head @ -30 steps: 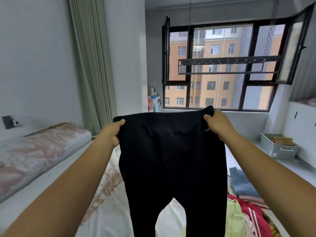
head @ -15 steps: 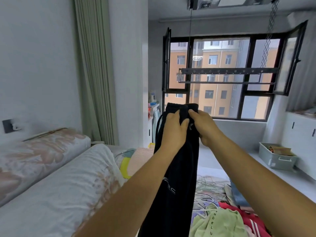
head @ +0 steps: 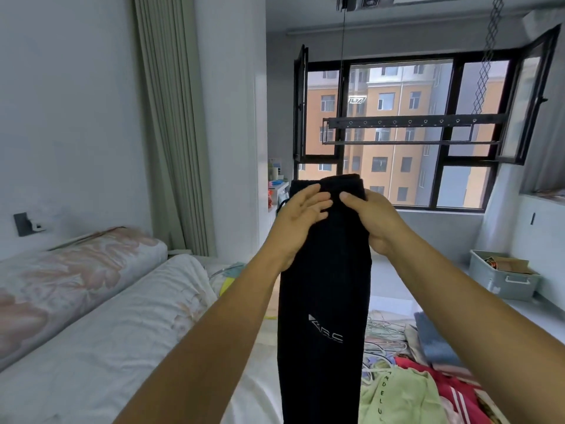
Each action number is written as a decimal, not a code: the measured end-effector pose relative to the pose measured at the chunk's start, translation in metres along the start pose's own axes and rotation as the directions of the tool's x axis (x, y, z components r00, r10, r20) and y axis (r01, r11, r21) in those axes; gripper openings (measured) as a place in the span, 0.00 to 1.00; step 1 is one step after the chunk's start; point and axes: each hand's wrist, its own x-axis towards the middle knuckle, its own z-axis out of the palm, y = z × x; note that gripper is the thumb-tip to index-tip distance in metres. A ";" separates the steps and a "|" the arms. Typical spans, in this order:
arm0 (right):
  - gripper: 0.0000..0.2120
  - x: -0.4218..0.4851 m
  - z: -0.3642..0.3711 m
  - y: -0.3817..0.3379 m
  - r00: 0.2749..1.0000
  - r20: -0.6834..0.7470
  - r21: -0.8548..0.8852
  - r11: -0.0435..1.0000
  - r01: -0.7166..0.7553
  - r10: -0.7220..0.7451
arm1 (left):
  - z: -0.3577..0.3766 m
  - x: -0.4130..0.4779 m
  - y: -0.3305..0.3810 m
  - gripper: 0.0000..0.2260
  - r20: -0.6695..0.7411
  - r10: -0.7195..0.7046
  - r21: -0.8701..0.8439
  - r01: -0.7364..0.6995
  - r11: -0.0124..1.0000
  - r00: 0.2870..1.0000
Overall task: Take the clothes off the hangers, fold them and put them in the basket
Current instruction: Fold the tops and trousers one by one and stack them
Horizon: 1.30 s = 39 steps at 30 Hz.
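Black trousers [head: 324, 301], folded lengthwise with one leg over the other, hang in front of me with a small white logo on the thigh. My right hand [head: 373, 218] grips the waistband at its right side, thumb on the front. The straight fingers of my left hand [head: 301, 215] lie flat against the front of the waistband on the left. Below, on the bed, lie a light green garment [head: 397, 393], a red striped one [head: 458, 390] and a tangle of white hangers [head: 385, 328]. No basket is clearly in view.
A rolled floral quilt [head: 122, 316] fills the bed's left side. Folded blue cloth [head: 434, 341] lies at the bed's right edge. A grey plastic box [head: 501, 280] stands on the floor by the window. A bare drying rack [head: 412, 122] hangs before the window.
The trousers were spread wide between both hands, then brought together into a lengthwise fold. My left hand has since loosened from a grip to flat fingers on the waistband.
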 end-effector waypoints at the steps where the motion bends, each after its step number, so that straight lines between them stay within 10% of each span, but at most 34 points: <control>1: 0.10 0.000 -0.003 0.000 1.000 -0.009 -0.010 1.000 0.004 -0.004 | -0.009 0.000 -0.001 0.11 -0.080 -0.004 -0.005 0.003 1.000 0.997; 5: 0.08 0.003 -0.013 -0.007 0.998 -0.003 0.014 0.998 0.064 -0.064 | -0.050 -0.019 -0.054 0.07 -0.344 -0.182 0.149 0.245 0.958 0.921; 11: 0.04 0.014 -0.029 -0.030 0.991 -0.026 0.105 0.986 0.132 -0.130 | -0.048 -0.080 -0.141 0.22 -0.232 -0.630 0.201 0.670 0.714 0.741; 17: 0.06 0.027 -0.054 -0.023 0.990 -0.032 0.193 0.971 0.139 -0.136 | -0.020 -0.096 -0.158 0.38 -0.105 -0.801 0.239 0.797 0.554 0.589; 22: 0.08 0.039 -0.080 -0.007 0.993 -0.053 0.219 0.969 0.112 -0.103 | 0.009 -0.080 -0.150 0.40 0.317 -0.697 -0.294 0.766 0.572 0.643; 32: 0.10 0.068 -0.142 0.009 0.998 -0.055 0.312 0.948 0.055 -0.040 | 0.015 -0.045 -0.162 0.30 0.006 -0.679 -0.672 0.506 0.541 0.734; 39: 0.08 0.098 -0.151 0.036 1.000 0.012 0.260 0.966 -0.014 0.012 | -0.019 -0.034 -0.173 0.07 -0.426 -0.642 -0.489 0.434 0.757 0.638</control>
